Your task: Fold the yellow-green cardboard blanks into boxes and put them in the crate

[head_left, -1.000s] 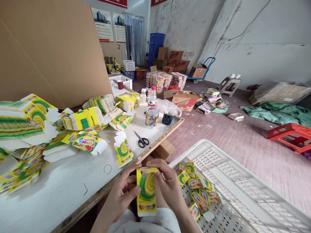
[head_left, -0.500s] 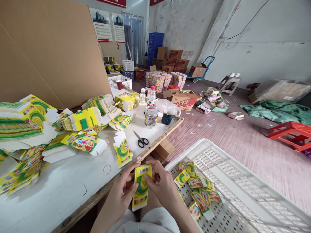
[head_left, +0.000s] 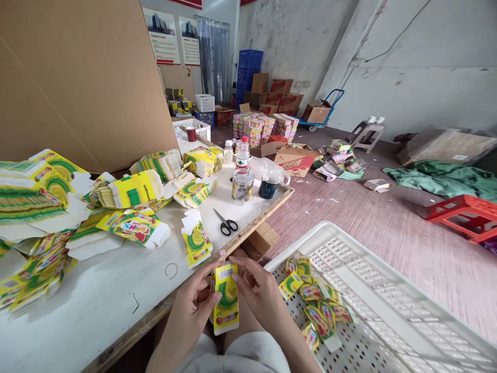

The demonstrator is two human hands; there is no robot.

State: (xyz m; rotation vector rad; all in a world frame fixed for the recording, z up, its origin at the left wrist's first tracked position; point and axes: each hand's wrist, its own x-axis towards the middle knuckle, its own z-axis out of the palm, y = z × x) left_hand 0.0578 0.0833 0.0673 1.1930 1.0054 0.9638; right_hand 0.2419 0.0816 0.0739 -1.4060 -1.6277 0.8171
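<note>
Over my lap I hold a small yellow and green carton (head_left: 226, 300) upright, its barcode end at the top. My left hand (head_left: 200, 300) grips it along the left edge, thumb on the front face. The fingers of my right hand (head_left: 254, 285) pinch its upper right corner; part of that grip is hidden behind the carton. A loose yellow carton (head_left: 196, 241) with white flaps lies on the table in front of my hands. To my right, a white plastic crate (head_left: 330, 228) contains several similar yellow cartons (head_left: 320, 321).
Piles of flat cartons (head_left: 34, 202) cover the table's left side. Black-handled scissors (head_left: 227, 225), a clear jar (head_left: 243, 185), a dark mug (head_left: 268, 185) and a red-capped bottle (head_left: 243, 153) stand or lie near its right edge. A red stool (head_left: 464, 217) is on the floor.
My right thumb has moved from the middle of the carton's face up to its upper right edge. The carton now stands slightly more upright.
</note>
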